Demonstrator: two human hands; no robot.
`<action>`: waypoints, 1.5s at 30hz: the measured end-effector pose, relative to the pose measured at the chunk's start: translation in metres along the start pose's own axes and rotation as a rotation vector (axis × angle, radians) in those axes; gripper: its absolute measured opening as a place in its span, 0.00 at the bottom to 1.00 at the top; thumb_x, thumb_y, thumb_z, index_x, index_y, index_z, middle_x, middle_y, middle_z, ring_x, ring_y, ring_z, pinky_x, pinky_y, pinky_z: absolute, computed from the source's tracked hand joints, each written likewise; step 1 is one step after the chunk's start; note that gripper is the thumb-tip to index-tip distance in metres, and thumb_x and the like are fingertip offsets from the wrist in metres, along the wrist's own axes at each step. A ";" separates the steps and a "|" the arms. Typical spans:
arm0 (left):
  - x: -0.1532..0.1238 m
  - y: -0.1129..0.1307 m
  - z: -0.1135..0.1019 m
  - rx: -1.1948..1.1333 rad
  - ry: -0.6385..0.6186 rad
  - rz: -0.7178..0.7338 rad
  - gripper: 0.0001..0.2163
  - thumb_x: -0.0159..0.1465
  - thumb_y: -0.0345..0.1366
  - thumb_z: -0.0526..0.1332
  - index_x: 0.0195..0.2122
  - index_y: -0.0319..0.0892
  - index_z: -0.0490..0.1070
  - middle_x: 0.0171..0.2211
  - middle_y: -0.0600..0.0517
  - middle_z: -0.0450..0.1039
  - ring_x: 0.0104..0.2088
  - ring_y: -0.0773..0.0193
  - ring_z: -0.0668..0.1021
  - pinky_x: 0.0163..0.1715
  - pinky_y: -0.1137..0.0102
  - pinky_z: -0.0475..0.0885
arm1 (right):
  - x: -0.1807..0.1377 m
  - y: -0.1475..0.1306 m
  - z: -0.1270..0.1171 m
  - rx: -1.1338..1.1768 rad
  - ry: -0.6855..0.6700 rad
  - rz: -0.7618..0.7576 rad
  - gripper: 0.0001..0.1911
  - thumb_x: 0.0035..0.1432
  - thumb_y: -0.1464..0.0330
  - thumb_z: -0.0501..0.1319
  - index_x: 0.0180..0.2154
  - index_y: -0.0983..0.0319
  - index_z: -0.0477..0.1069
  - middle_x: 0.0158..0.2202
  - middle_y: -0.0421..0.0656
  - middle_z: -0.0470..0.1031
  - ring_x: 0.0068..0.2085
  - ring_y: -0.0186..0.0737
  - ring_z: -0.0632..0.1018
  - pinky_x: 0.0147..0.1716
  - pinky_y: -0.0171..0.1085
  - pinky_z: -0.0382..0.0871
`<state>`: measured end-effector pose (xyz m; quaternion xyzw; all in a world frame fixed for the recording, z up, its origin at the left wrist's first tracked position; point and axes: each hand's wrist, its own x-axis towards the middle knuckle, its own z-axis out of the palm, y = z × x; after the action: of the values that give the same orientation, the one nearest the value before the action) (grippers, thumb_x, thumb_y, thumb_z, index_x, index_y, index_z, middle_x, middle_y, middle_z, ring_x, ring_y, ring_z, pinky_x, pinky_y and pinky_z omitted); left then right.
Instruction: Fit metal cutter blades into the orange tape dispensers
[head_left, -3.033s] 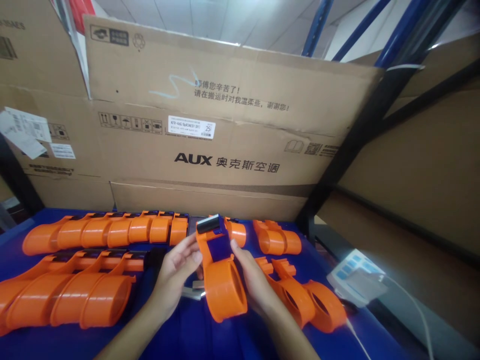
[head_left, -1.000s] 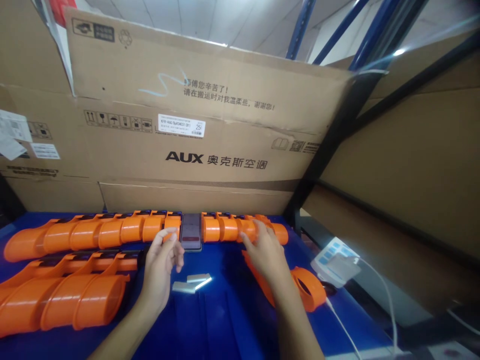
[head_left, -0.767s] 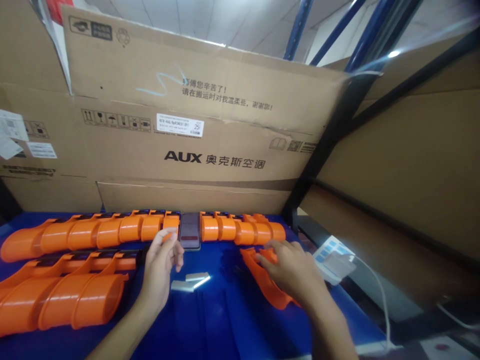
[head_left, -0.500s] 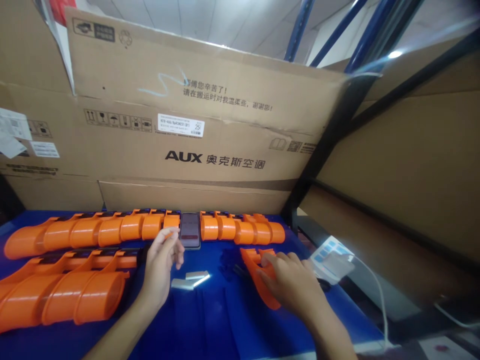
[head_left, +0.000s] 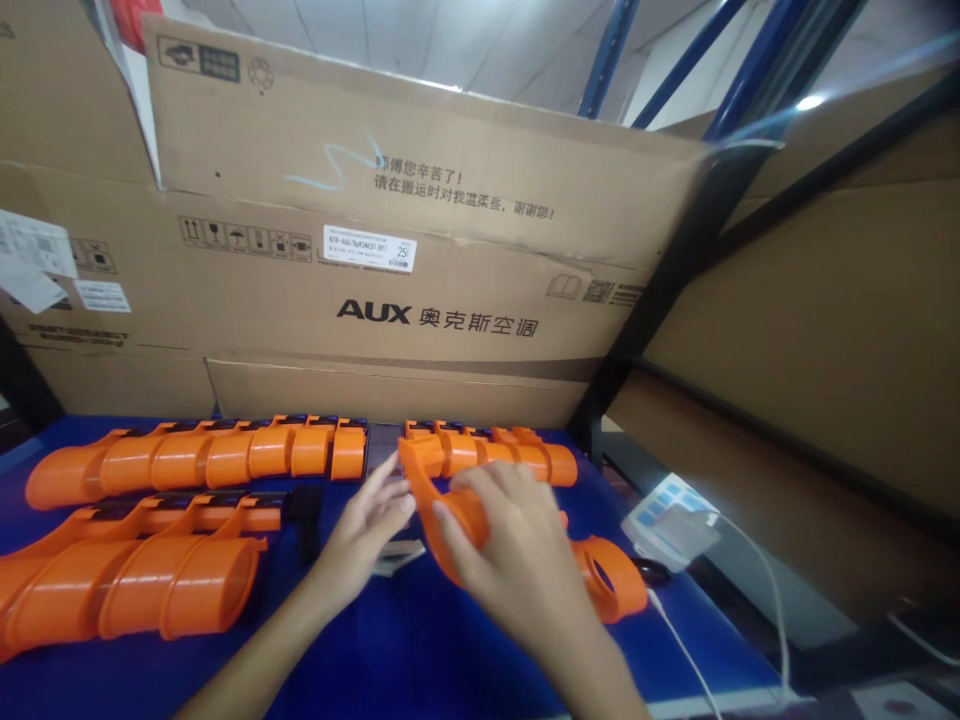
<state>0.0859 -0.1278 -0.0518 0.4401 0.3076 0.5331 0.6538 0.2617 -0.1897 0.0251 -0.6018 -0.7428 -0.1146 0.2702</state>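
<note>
My right hand (head_left: 510,550) grips an orange plastic tape-dispenser shell (head_left: 435,490) and holds it just above the blue table, in front of me. My left hand (head_left: 367,525) is beside it on the left, fingers stretched and apart, fingertips at the shell's upper end. Small silvery metal blades (head_left: 397,557) lie on the table under and between my hands. Another orange shell (head_left: 611,580) lies to the right of my right hand. A dark phone (head_left: 382,445) rests behind, partly hidden by the held shell.
Nested rows of orange shells (head_left: 202,455) line the back and the left front (head_left: 127,585) of the blue table (head_left: 420,660). Large cardboard boxes (head_left: 420,260) wall off the back. A white device with a cable (head_left: 671,520) sits at the right edge, beside a dark rack post (head_left: 645,310).
My right hand picked an orange shell up from the right side and carried it left to the middle. My left hand moved right to meet it, over the metal blades.
</note>
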 end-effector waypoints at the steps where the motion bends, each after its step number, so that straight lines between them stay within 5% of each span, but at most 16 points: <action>1: 0.001 -0.002 -0.001 -0.033 0.006 -0.018 0.32 0.59 0.45 0.72 0.64 0.48 0.68 0.50 0.42 0.81 0.50 0.50 0.81 0.47 0.63 0.76 | 0.002 -0.010 0.007 0.039 -0.022 -0.001 0.14 0.65 0.56 0.59 0.43 0.58 0.76 0.42 0.51 0.76 0.46 0.57 0.74 0.44 0.48 0.65; 5: 0.006 -0.006 -0.005 -0.113 0.189 -0.029 0.29 0.59 0.46 0.72 0.61 0.49 0.69 0.49 0.46 0.81 0.51 0.51 0.81 0.48 0.64 0.75 | 0.009 -0.032 0.027 0.279 -0.099 -0.047 0.16 0.63 0.55 0.62 0.46 0.58 0.76 0.45 0.51 0.75 0.47 0.55 0.74 0.49 0.50 0.65; 10: 0.010 -0.005 -0.011 0.000 0.280 0.106 0.26 0.58 0.44 0.72 0.56 0.44 0.69 0.39 0.50 0.82 0.40 0.58 0.83 0.44 0.68 0.74 | 0.030 -0.009 0.043 0.611 -0.092 0.015 0.17 0.73 0.60 0.49 0.38 0.59 0.73 0.36 0.43 0.76 0.39 0.43 0.76 0.41 0.39 0.67; 12: 0.011 -0.003 -0.013 0.004 0.265 0.102 0.24 0.59 0.48 0.70 0.52 0.44 0.69 0.36 0.50 0.82 0.33 0.61 0.81 0.37 0.70 0.74 | 0.039 0.007 0.053 0.579 -0.123 0.066 0.18 0.73 0.61 0.50 0.35 0.60 0.72 0.31 0.41 0.73 0.34 0.41 0.74 0.36 0.37 0.66; 15: 0.011 0.000 -0.014 -0.049 0.263 0.035 0.22 0.59 0.53 0.68 0.45 0.43 0.68 0.32 0.50 0.81 0.25 0.63 0.78 0.26 0.72 0.71 | 0.041 0.023 0.068 0.469 -0.368 -0.107 0.05 0.64 0.68 0.61 0.37 0.60 0.75 0.34 0.41 0.75 0.38 0.41 0.74 0.40 0.37 0.65; 18: 0.012 0.000 -0.014 -0.079 0.272 0.012 0.23 0.56 0.55 0.69 0.42 0.44 0.67 0.30 0.51 0.80 0.25 0.63 0.78 0.24 0.72 0.71 | 0.035 0.024 0.078 0.392 -0.558 -0.298 0.05 0.55 0.71 0.68 0.36 0.61 0.76 0.36 0.43 0.75 0.40 0.42 0.73 0.42 0.37 0.64; 22: 0.014 -0.002 -0.015 -0.066 0.288 0.030 0.24 0.54 0.54 0.71 0.43 0.44 0.68 0.28 0.52 0.79 0.24 0.64 0.76 0.24 0.73 0.71 | 0.028 0.017 0.085 0.343 -0.617 -0.350 0.03 0.54 0.74 0.66 0.32 0.62 0.74 0.35 0.42 0.73 0.37 0.40 0.71 0.39 0.36 0.63; 28: 0.013 -0.002 -0.014 -0.063 0.276 0.044 0.21 0.56 0.52 0.70 0.40 0.43 0.69 0.29 0.52 0.79 0.23 0.66 0.77 0.24 0.74 0.71 | 0.029 0.022 0.088 0.402 -0.533 -0.313 0.04 0.57 0.76 0.61 0.33 0.62 0.74 0.36 0.44 0.76 0.40 0.41 0.74 0.40 0.37 0.65; 31: 0.012 -0.001 -0.012 -0.057 0.278 0.031 0.20 0.56 0.52 0.71 0.40 0.43 0.69 0.30 0.51 0.80 0.23 0.64 0.79 0.24 0.73 0.71 | 0.030 0.029 0.089 0.505 -0.462 -0.144 0.04 0.58 0.75 0.60 0.33 0.61 0.72 0.33 0.42 0.77 0.36 0.40 0.75 0.37 0.36 0.66; 35: 0.010 0.002 -0.010 -0.029 0.243 -0.003 0.21 0.57 0.55 0.69 0.37 0.42 0.70 0.28 0.51 0.79 0.21 0.64 0.78 0.20 0.73 0.69 | 0.033 0.036 0.087 0.919 -0.328 0.132 0.07 0.66 0.65 0.58 0.34 0.60 0.70 0.26 0.38 0.75 0.26 0.36 0.73 0.28 0.34 0.66; 39: 0.008 0.002 -0.008 -0.013 0.201 -0.051 0.22 0.58 0.57 0.67 0.34 0.41 0.71 0.21 0.52 0.76 0.17 0.65 0.75 0.18 0.74 0.67 | 0.037 0.037 0.083 1.181 -0.162 0.280 0.15 0.61 0.54 0.66 0.36 0.60 0.72 0.24 0.38 0.73 0.25 0.35 0.72 0.24 0.33 0.64; 45: 0.009 -0.001 -0.008 0.002 0.223 -0.034 0.21 0.57 0.56 0.68 0.32 0.39 0.73 0.21 0.49 0.77 0.18 0.64 0.75 0.18 0.74 0.66 | 0.037 0.034 0.083 1.229 -0.027 0.321 0.18 0.58 0.51 0.68 0.36 0.60 0.75 0.25 0.38 0.73 0.25 0.34 0.70 0.25 0.34 0.65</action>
<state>0.0813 -0.1173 -0.0556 0.3734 0.3866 0.5673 0.6239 0.2679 -0.1094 -0.0286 -0.4420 -0.5766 0.3823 0.5710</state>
